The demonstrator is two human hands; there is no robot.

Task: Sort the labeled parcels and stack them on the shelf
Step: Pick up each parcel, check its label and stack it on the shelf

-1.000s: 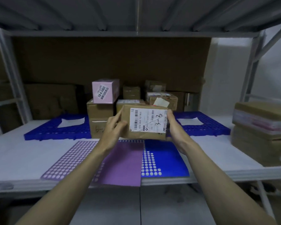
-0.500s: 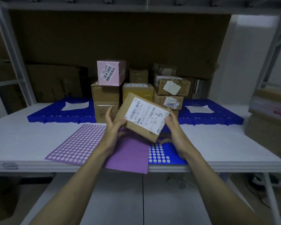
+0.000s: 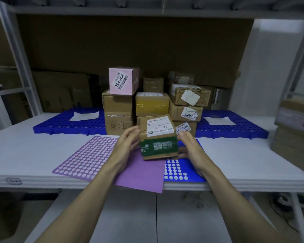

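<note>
Two hands are on one parcel [image 3: 158,136], and I see it held between them over the front of the shelf [image 3: 33,151]. My left hand [image 3: 128,146] presses flat against its left side, fingers spread upward along the edge. My right hand [image 3: 189,148] cups the right side, thumb near the top corner and fingers curled under the bottom edge. So the grip is a two-sided clamp, palms facing each other with the parcel filling the space between.

The parcel sits tilted, its white-labelled top turned up toward me and a green-printed band across the near face. Its lower edge is just above or touching the purple sheet [image 3: 140,174] and the blue sheet [image 3: 181,171]; I cannot tell which.

Behind it stands the stack: a box marked 6-2 [image 3: 118,125], a yellow-taped box [image 3: 152,106], a pink box [image 3: 123,81] on top left. Blue grid mats [image 3: 60,122] lie along the back.
</note>
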